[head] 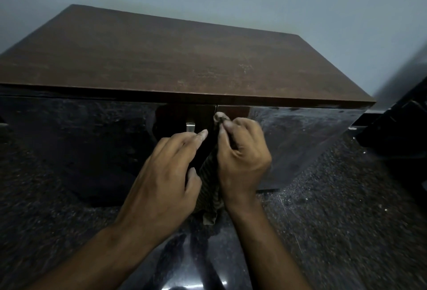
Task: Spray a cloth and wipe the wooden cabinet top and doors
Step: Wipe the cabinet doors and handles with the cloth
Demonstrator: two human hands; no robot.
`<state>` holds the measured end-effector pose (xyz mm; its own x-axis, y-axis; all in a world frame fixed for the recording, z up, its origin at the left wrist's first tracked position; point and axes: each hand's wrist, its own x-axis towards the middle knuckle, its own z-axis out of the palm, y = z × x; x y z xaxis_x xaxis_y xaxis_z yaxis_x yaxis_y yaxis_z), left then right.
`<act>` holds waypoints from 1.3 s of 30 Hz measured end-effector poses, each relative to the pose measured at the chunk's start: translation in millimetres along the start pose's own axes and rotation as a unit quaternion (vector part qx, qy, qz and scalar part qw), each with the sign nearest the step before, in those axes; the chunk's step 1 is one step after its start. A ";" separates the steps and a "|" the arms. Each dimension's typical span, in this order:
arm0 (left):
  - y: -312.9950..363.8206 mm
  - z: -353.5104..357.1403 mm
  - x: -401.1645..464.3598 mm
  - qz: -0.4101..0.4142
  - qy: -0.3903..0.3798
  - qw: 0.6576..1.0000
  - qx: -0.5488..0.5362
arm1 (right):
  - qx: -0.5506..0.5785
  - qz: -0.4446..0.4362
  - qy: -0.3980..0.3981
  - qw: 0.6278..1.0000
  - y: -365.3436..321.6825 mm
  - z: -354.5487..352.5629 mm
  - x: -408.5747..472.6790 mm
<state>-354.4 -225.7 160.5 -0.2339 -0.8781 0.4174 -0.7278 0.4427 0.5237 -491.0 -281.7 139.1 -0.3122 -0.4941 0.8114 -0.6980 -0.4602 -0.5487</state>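
right hand [242,155] curled, pinching striped cloth [209,195] at the cabinet doors' [288,142] seam, left hand [166,174] fingers relaxed, beside cloth

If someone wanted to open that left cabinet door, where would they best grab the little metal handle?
Judging by its pose, hook fingertips behind the metal handle from below. It is a small tab high on the left door beside the centre seam, and the left hand lies just beneath it, while the right hand pinches the cloth.

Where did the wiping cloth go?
The cloth hangs between the two hands in the middle of the head view, held in the right hand in front of the dark cabinet doors, below the brown top.
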 end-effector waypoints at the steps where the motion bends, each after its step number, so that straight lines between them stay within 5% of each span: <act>1: -0.2 -0.4 -0.2 -0.004 0.002 1.000 0.000 | 0.004 0.010 0.012 1.000 2.7 -2.8 2.2; 4: -3.2 -1.1 -0.9 -0.008 0.005 1.000 0.002 | -0.004 0.014 0.035 0.999 3.0 -4.3 4.5; 10: -3.0 -0.8 -1.1 -0.005 -0.008 1.000 -0.003 | -0.013 -0.025 -0.042 0.999 12.0 -3.1 -21.7; 31: -4.2 -0.2 -1.1 -0.014 -0.012 1.000 -0.019 | 0.045 0.162 0.061 0.984 1.9 -9.9 5.4; 39: 2.2 2.6 -1.8 0.004 -0.021 0.999 -0.028 | -0.025 0.115 0.011 0.993 4.1 -6.9 -34.2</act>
<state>-357.2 -223.6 158.9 -0.2677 -0.8809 0.3902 -0.6892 0.4581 0.5614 -487.6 -261.6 110.5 -0.4797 -0.5656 0.6708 -0.6376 -0.3005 -0.7093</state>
